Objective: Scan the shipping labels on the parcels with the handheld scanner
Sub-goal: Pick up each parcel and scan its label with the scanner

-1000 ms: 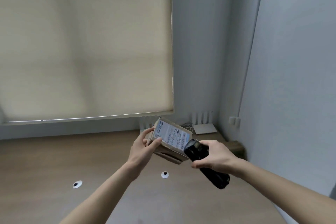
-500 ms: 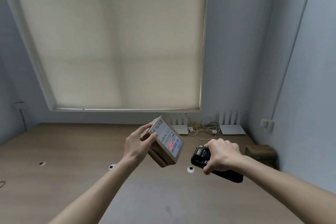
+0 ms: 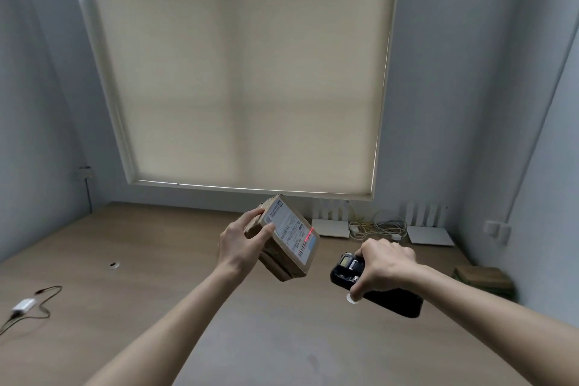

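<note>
My left hand (image 3: pixel 242 243) grips a small brown cardboard parcel (image 3: pixel 289 260) by its left end and holds it tilted above the floor. Its white shipping label (image 3: pixel 288 229) faces up and to the right, and a short red scan line crosses the label near its right edge. To the right and slightly lower, my right hand (image 3: pixel 383 265) is closed around a black handheld scanner (image 3: pixel 347 271). The scanner's head points toward the parcel, with a gap between the two.
Wooden floor (image 3: pixel 156 260) in a small grey-walled room with a blind-covered window. Two white routers (image 3: pixel 330 227) (image 3: pixel 429 233) and tangled cables stand by the far wall. More brown parcels (image 3: pixel 484 280) lie in the right corner. A white adapter with cable (image 3: pixel 23 305) lies at left.
The view has swung left and up. The scanner has drawn back from the parcel to the right, and the red scan line has slid toward the label's right edge.
</note>
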`<control>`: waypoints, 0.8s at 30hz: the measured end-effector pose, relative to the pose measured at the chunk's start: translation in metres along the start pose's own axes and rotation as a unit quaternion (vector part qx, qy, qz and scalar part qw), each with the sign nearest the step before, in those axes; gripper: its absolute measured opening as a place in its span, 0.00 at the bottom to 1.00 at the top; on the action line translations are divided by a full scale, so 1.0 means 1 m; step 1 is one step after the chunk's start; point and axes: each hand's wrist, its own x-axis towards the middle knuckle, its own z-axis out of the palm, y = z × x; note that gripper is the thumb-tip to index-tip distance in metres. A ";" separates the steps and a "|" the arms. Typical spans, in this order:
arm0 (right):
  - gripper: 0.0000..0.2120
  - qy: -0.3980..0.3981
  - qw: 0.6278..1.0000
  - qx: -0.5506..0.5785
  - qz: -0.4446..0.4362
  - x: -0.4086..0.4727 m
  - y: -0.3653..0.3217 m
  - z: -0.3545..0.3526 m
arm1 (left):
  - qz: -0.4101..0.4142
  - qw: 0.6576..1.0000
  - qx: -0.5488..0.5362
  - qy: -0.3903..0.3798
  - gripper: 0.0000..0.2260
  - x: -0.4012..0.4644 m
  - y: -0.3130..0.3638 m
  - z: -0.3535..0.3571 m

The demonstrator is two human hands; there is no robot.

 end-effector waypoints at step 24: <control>0.19 -0.094 0.890 0.345 -0.283 -0.018 -0.359 0.032 | -0.182 0.965 -0.096 0.165 0.25 -0.057 -0.128 -0.338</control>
